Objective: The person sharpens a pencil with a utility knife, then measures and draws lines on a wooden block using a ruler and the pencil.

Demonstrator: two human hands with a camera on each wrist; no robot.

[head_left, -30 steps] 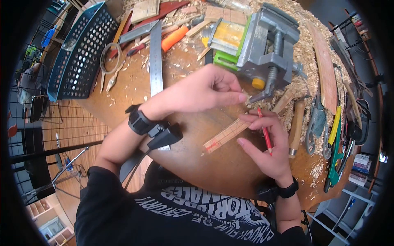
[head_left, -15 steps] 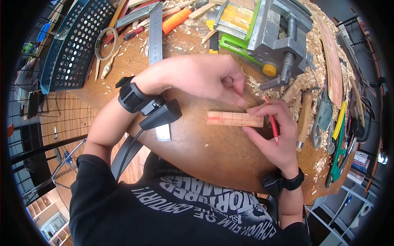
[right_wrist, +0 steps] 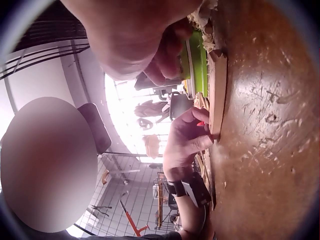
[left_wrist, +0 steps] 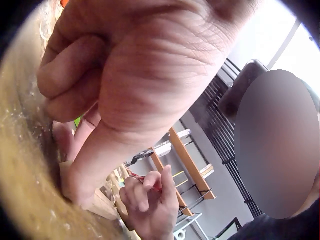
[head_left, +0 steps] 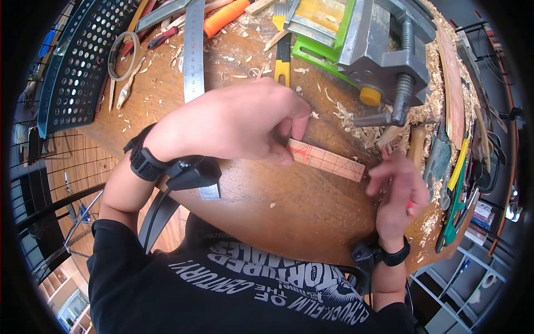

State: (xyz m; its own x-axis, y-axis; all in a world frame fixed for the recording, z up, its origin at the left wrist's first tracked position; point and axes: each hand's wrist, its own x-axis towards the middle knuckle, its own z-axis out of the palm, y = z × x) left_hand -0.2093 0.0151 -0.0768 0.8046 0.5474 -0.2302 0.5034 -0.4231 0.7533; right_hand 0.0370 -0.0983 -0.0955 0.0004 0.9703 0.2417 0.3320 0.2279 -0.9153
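Observation:
A small wooden strip with red grid lines lies slanted over the bench, its left end pinched between thumb and finger of my left hand. The left wrist view shows that hand close up, with the strip under its thumb. Just off the strip's right end, my right hand is blurred and holds a red pencil, mostly hidden by the fingers. In the right wrist view the left hand grips the far end of the strip.
A metal vise stands at the upper right beside wood shavings. A steel ruler runs partly under the left forearm. Perforated basket is at upper left; chisel handle and other tools line the right.
My left hand has moved left and down onto the strip's left end. The right hand has come off the strip and moved right with the pencil. The strip has turned.

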